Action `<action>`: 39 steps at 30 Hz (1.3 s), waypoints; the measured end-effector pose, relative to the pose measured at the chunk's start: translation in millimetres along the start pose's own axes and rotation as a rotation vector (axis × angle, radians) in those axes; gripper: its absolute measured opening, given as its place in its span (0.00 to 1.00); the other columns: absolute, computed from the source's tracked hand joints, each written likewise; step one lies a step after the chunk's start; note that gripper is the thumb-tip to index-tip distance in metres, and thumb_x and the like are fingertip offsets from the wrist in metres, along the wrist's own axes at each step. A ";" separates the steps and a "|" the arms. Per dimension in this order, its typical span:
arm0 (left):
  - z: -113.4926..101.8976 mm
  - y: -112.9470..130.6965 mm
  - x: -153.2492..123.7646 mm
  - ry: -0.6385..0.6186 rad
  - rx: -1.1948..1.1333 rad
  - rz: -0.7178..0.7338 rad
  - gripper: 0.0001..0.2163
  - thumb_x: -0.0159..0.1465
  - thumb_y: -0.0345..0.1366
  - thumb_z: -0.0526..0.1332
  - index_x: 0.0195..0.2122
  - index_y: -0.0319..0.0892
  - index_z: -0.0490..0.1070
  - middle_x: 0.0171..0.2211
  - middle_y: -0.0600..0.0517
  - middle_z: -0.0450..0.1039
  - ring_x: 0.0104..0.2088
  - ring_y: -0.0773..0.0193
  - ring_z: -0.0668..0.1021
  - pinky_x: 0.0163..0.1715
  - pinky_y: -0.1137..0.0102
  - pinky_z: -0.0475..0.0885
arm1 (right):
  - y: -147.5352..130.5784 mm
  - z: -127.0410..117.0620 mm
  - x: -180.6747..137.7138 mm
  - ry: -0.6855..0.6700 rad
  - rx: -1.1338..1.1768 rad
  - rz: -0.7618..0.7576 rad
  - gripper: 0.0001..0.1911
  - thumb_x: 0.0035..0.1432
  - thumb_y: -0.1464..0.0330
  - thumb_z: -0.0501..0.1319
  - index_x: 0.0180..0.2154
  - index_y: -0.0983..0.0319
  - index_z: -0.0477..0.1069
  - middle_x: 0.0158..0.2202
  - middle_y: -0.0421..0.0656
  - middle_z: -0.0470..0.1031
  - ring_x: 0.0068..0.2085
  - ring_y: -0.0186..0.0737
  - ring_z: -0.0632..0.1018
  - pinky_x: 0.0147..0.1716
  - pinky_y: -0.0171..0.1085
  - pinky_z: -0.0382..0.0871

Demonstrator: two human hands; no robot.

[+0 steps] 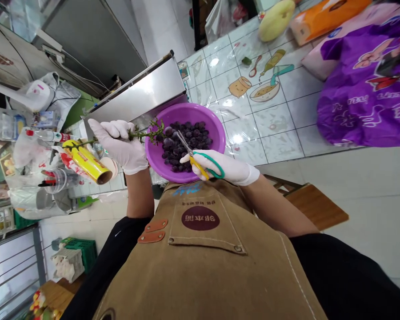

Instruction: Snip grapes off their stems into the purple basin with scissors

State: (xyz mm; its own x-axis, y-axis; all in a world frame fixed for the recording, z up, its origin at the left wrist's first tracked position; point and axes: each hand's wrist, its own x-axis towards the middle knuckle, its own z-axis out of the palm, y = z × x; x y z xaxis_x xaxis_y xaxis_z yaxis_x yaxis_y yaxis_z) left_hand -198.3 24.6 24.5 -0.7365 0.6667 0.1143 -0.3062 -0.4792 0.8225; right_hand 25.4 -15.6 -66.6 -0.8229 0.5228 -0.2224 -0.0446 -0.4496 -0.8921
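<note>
left hand (122,144) gripping stem (158,132) | right hand (228,166) gripping scissors (191,153) | grapes (200,135) between them

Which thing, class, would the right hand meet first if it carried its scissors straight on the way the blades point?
Probably the dark grapes in the purple basin, with the scissors in the right hand touching first; the depth between is unclear.
</note>
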 end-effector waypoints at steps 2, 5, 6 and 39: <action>1.4 -1.4 -4.0 -0.036 0.014 0.029 0.32 0.81 0.57 0.47 0.25 0.43 0.36 0.19 0.59 0.35 0.19 0.69 0.45 0.22 0.68 0.48 | -4.6 1.2 3.9 0.039 -0.171 0.063 0.34 0.66 0.36 0.62 0.45 0.62 0.74 0.30 0.38 0.70 0.28 0.34 0.69 0.28 0.37 0.62; 5.5 -1.3 -12.6 -0.111 0.041 0.089 0.33 0.80 0.56 0.52 0.26 0.43 0.36 0.19 0.60 0.35 0.19 0.70 0.46 0.23 0.69 0.52 | -16.2 1.9 7.7 0.107 -0.484 0.155 0.31 0.66 0.38 0.63 0.39 0.61 0.73 0.30 0.40 0.73 0.31 0.38 0.70 0.33 0.39 0.62; 7.4 -1.3 -16.0 -0.123 0.045 0.108 0.32 0.80 0.54 0.53 0.25 0.43 0.37 0.19 0.60 0.35 0.19 0.70 0.47 0.24 0.69 0.53 | -20.6 2.0 8.5 0.121 -0.570 0.182 0.30 0.66 0.39 0.63 0.37 0.60 0.72 0.31 0.41 0.75 0.32 0.39 0.71 0.35 0.39 0.62; 3.1 -5.7 -40.2 -0.194 0.353 0.218 0.34 0.75 0.67 0.49 0.26 0.44 0.40 0.22 0.57 0.34 0.19 0.66 0.51 0.25 0.66 0.58 | -32.0 19.2 26.0 0.209 -1.050 0.322 0.30 0.73 0.42 0.57 0.48 0.62 0.78 0.41 0.54 0.84 0.43 0.56 0.83 0.38 0.43 0.64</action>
State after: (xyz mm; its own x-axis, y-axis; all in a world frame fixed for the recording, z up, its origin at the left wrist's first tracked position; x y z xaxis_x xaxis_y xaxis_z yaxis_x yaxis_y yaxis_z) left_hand -165.1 2.3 17.0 -0.6241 0.6825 0.3805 0.0924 -0.4191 0.9032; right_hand -5.5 -1.5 -36.3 -0.5938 0.6483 -0.4765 0.7352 0.1966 -0.6487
